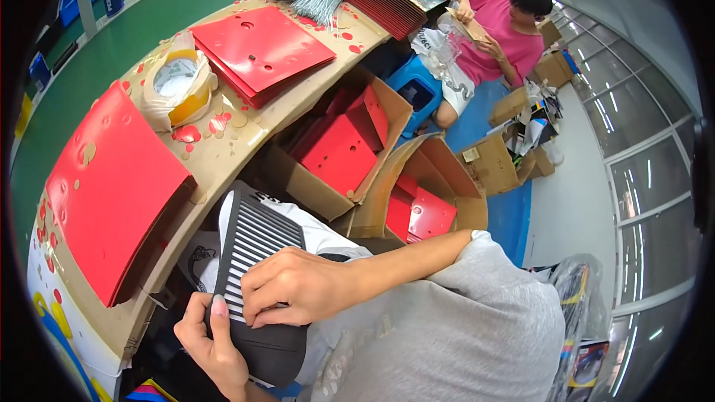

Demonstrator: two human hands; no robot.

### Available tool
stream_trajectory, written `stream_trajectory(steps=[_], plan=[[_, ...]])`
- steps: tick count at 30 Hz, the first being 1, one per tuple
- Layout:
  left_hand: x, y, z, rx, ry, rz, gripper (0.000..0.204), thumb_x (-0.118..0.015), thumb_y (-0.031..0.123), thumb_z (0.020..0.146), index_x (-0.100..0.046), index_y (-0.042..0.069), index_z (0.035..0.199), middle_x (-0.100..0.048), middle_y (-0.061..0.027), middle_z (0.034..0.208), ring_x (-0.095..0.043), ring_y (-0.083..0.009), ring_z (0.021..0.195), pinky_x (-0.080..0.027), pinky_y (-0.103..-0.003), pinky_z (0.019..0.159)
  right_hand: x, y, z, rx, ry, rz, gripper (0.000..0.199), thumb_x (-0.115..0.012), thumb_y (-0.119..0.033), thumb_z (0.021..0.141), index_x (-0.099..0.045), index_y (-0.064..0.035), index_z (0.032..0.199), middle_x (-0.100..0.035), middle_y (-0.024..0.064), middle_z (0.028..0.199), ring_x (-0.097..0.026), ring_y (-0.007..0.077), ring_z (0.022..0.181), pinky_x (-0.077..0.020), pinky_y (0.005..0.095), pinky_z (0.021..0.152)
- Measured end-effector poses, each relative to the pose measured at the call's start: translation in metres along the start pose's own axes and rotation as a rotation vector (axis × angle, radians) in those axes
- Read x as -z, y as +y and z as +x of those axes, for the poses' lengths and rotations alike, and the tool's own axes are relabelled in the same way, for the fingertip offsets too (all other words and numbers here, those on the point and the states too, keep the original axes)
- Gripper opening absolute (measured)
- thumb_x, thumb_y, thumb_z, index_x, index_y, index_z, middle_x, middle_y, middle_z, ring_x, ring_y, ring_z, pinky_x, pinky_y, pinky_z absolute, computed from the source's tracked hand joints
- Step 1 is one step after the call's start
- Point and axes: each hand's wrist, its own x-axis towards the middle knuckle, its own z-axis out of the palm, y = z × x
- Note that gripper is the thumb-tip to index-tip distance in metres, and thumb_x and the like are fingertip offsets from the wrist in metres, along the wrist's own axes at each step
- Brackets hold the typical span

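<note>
Green floor and a long cardboard-covered workbench [223, 145] run along the left, stacked with flat red punched sheets [261, 48], with more in the open brown cardboard boxes [376, 171] at centre. Looks early-ish: plenty of sheets unprocessed. Near the bottom, the person holds a black slotted plastic panel [257, 253], smooth and ribbed like a grille; left hand [212, 342] grips its lower edge, right hand [298, 286] is pressed over the slots, fingers curled. Another person in pink [506, 30] sits far right.
</note>
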Motion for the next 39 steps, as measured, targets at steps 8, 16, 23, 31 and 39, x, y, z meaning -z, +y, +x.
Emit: stream_trajectory(steps=[8, 16, 23, 31, 39], plan=[[0.015, -0.004, -0.011, -0.029, 0.088, -0.085, 0.028, -0.055, 0.016, 0.097, -0.047, 0.002, 0.074, -0.033, 0.0039, 0.066, -0.029, -0.0061, 0.063, -0.019, -0.028, 0.056, -0.012, -0.004, 0.003, 0.244, 0.065, -0.101, 0.020, -0.076, -0.011, 0.078, -0.069, -0.0027, 0.094, -0.061, 0.0069, 0.086, -0.061, 0.0229, 0.070, -0.0499, 0.0333, 0.057], [0.016, -0.008, -0.010, -0.019, 0.062, -0.061, 0.028, -0.055, 0.016, 0.097, -0.048, 0.002, 0.074, -0.032, 0.0043, 0.065, -0.027, -0.0051, 0.063, -0.017, -0.028, 0.055, -0.011, -0.002, 0.000, 0.498, 0.054, -0.369, 0.012, -0.072, -0.007, 0.082, -0.069, 0.0014, 0.090, -0.059, 0.0048, 0.082, -0.058, 0.0171, 0.066, -0.0452, 0.0287, 0.052], [0.014, -0.017, -0.009, 0.011, 0.027, -0.111, 0.029, -0.057, 0.016, 0.097, -0.049, 0.000, 0.073, -0.032, 0.0044, 0.066, -0.027, -0.0046, 0.063, -0.017, -0.028, 0.055, -0.014, 0.003, 0.000, 0.182, -0.055, -0.044, 0.011, -0.076, -0.007, 0.079, -0.067, -0.0049, 0.085, -0.060, 0.0047, 0.086, -0.062, 0.0224, 0.072, -0.0503, 0.0333, 0.055], [0.023, -0.026, 0.001, -0.088, 0.132, 0.065, 0.021, -0.063, 0.012, 0.089, -0.058, -0.002, 0.074, -0.044, -0.0151, 0.057, -0.039, -0.0192, 0.050, -0.029, -0.035, 0.050, -0.012, 0.000, 0.027, 0.150, -0.245, -0.051, 0.014, -0.073, -0.008, 0.083, -0.061, -0.0050, 0.091, -0.057, 0.0080, 0.089, -0.062, 0.0269, 0.073, -0.0506, 0.0364, 0.060], [0.056, -0.032, 0.006, -0.215, 0.126, 0.235, 0.024, -0.072, 0.006, 0.080, -0.069, 0.004, 0.104, -0.053, -0.0063, 0.053, -0.050, -0.0156, 0.040, -0.036, -0.028, 0.044, 0.015, -0.009, 0.163, 0.174, -0.243, -0.197, 0.012, -0.070, -0.002, 0.076, -0.059, 0.0015, 0.081, -0.058, 0.0105, 0.090, -0.056, 0.0200, 0.086, -0.0444, 0.0312, 0.077]])
